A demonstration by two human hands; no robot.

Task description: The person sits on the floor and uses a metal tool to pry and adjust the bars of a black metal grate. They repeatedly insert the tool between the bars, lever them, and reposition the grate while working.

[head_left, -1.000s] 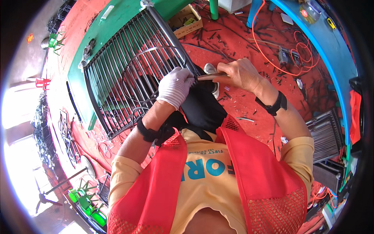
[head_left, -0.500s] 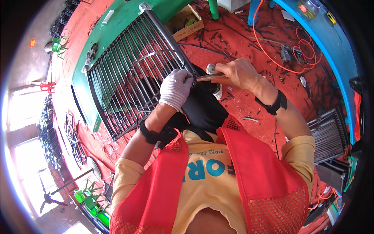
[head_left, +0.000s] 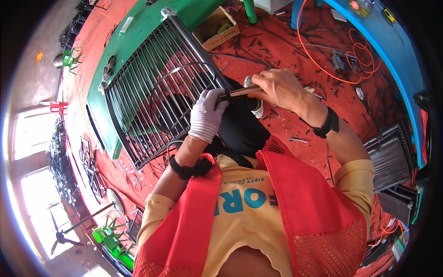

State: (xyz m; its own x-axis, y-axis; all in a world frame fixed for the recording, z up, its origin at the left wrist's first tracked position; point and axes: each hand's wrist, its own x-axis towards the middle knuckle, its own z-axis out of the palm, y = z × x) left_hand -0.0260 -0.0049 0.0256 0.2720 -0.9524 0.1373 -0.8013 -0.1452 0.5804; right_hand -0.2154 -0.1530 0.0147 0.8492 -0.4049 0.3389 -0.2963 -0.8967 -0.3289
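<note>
A dark barred frame [head_left: 143, 78], strung with close parallel strands, leans across a green table and reaches toward my lap. My left hand [head_left: 206, 115], in a white knit glove, is closed by the frame's near right end. Its fingertips pinch what looks like a dark strip, though the fingers partly cover it. A loose loop of dark strip [head_left: 156, 82] curves over the bars. Bare, my right hand [head_left: 279, 87] grips a slim, tapered brown-and-grey tool [head_left: 243, 92]. The tool's tip points left, close to the gloved fingertips; its exact kind is unclear.
The green table [head_left: 99, 99] stands under the frame. A cardboard box [head_left: 222, 38] sits beyond it on the red floor, amid scattered dark offcuts. An orange hose [head_left: 318, 69] trails near a blue table [head_left: 406, 74] at right. More dark panels [head_left: 391, 159] stand below it.
My left hand has opened from a tighter fist, its fingers now reaching farther toward the frame's end. The tool and right hand have shifted only slightly.
</note>
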